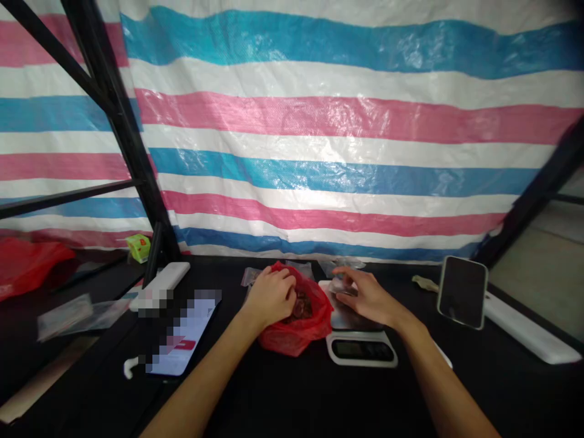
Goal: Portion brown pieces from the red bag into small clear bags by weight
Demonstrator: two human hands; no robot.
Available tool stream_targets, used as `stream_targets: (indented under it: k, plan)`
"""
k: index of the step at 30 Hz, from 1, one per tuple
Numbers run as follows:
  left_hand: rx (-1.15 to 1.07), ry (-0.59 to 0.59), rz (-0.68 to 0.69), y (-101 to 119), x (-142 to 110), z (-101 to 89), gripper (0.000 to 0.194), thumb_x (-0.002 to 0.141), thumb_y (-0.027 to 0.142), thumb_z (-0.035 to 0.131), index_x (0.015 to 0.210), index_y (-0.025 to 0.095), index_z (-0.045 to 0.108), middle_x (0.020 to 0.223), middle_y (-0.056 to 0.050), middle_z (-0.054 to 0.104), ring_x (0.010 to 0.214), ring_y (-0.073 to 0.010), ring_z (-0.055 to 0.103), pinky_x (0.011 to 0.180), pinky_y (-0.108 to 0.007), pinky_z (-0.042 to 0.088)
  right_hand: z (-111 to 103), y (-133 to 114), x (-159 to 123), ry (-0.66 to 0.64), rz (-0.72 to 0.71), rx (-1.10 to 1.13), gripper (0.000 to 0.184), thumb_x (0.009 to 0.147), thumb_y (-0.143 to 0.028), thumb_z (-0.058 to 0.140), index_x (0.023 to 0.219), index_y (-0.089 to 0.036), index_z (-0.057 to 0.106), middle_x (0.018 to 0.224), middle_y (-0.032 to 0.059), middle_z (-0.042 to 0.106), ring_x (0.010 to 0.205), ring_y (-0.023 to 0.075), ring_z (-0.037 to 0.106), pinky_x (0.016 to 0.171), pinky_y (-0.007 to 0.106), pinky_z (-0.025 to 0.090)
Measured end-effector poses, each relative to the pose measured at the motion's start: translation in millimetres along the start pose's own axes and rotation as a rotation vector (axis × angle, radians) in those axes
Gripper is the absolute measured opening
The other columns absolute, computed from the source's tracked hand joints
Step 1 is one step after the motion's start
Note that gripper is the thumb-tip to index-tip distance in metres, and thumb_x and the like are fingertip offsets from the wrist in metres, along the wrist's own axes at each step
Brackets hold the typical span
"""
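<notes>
My left hand point(272, 296) lies over the left rim of a red plastic bag point(292, 342), its fingers curled down towards the contents. Small brown pieces point(302, 306) fill the bag's mouth; their kind is too blurred to tell. Whatever those fingertips pinch is hidden. Just right of the bag, a white digital kitchen scale point(362, 351) with a metal pan lies flat. Above its pan, my right hand point(368, 296) has thumb and fingers closed round a small clear plastic bag point(337, 284). I cannot make out what that bag contains.
Several clear zip bags point(249, 277) lie behind the red bag. At left are a lit phone point(194, 331), a white power bank point(168, 277) and a white earphone point(130, 367). A dark-screened phone point(462, 292) leans at right beside a long white bar point(531, 331). Black frame posts point(123, 134) flank the table.
</notes>
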State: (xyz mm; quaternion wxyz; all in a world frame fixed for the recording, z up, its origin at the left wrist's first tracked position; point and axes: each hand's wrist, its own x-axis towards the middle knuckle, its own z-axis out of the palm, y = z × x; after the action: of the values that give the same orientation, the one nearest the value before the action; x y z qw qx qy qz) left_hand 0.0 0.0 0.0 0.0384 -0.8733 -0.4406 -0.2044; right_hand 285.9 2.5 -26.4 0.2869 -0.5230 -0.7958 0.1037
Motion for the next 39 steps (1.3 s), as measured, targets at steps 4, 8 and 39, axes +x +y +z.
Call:
stream_targets:
  k: [4, 8, 39]
  plan:
    - [0.067, 0.070, -0.201, -26, -3, 18.9, 0.021, 0.095, 0.025, 0.050, 0.091, 0.020, 0.069, 0.097, -0.008, 0.074, 0.089, -0.0237, 0.067, 0.089, -0.041, 0.045, 3, -8, 5, 0.123, -0.087, 0.245, 0.046, 0.091, -0.027, 0.065, 0.136, -0.028, 0.057, 0.108, 0.0048, 0.070, 0.092, 0.0214, 0.069, 0.084, 0.039, 0.056]
    - [-0.053, 0.090, -0.205, -30, -16, 21.1, 0.017, 0.093, 0.023, 0.051, 0.090, 0.022, 0.068, 0.099, -0.005, 0.071, 0.094, -0.0232, 0.065, 0.091, -0.040, 0.045, 2, -36, 8, 0.210, -0.150, 0.274, 0.045, 0.093, -0.028, 0.066, 0.137, -0.032, 0.058, 0.122, 0.0062, 0.067, 0.107, 0.0241, 0.066, 0.095, 0.042, 0.054]
    - [-0.625, 0.559, -0.275, -36, -18, 43.2, 0.027, 0.079, -0.001, 0.042, 0.066, 0.019, 0.053, 0.074, 0.000, 0.054, 0.072, -0.0144, 0.053, 0.069, -0.028, 0.037, 52, -80, 15, 0.055, -0.346, -0.358, 0.057, 0.103, -0.018, 0.051, 0.158, -0.023, 0.039, 0.113, 0.0087, 0.073, 0.100, 0.0259, 0.062, 0.091, 0.041, 0.042]
